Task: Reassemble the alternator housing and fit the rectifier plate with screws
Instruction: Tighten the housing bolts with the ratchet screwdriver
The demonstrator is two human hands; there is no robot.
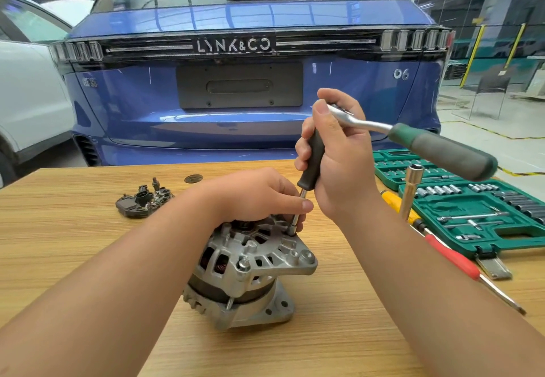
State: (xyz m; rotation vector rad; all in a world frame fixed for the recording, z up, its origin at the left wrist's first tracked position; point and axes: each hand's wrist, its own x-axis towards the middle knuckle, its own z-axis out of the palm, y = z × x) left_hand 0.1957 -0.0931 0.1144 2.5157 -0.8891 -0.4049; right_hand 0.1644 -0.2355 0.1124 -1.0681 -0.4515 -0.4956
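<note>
Here, ribbed cast-metal alternator stands on grained wooden table.

Car workshop: blue car, socket set.

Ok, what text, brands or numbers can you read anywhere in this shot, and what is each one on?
"LYNK&CO": on the dark light bar across the blue car's tailgate.
"06": silver badge on the right of the tailgate.
Small badge on the left of the tailgate: too blurred to read.
Alternator, tool case and sockets: no readable markings.
</note>
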